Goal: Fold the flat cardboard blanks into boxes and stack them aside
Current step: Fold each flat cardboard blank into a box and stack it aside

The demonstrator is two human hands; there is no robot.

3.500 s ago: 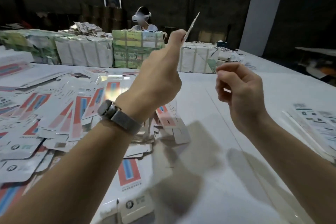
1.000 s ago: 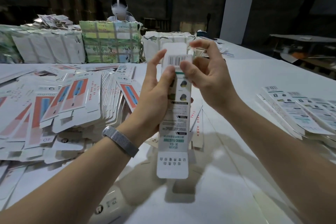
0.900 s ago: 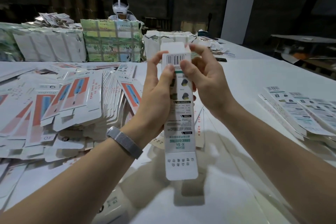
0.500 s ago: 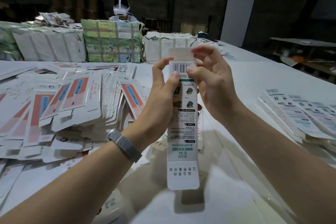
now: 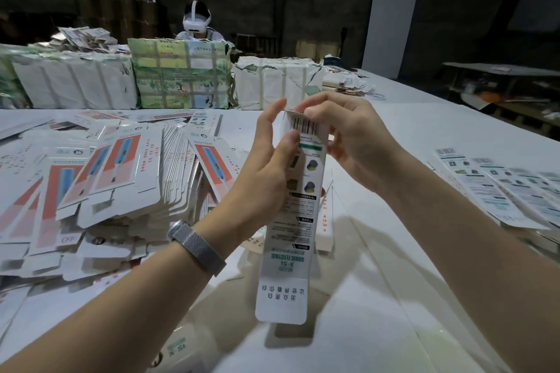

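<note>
A long, narrow box (image 5: 295, 221) is held upright above the tabletop (image 5: 394, 297) at the centre of the view, between the two hands. It is gripped by the left hand (image 5: 266, 172) from its nine o'clock side, the thumb pressed on the printed face just below the barcode and the fingers raised behind the box's left edge. The top end of the box is pinched by the right hand (image 5: 348, 136), which comes in from three o'clock with its fingers curled over the barcode flap and its thumb tucked behind. The lower flap of the box, printed with characters, hangs open toward six o'clock, clear of the tabletop, and a shadow is cast just beneath it. A metal mesh watch band (image 5: 197, 247) is worn on the left wrist. At nine o'clock a wide heap of flat blanks (image 5: 91, 179) with red and blue panels is spread on the tabletop, some fanned on edge close to the left hand. At three o'clock, well apart from the hands, a row of flat white pieces with barcodes (image 5: 500, 188) is laid out overlapping. At twelve o'clock, along the far edge of the tabletop, wrapped bundles (image 5: 178, 76) in white and green paper are lined up side by side, and a second person wearing a white headset (image 5: 197, 21) is seated behind them.
</note>
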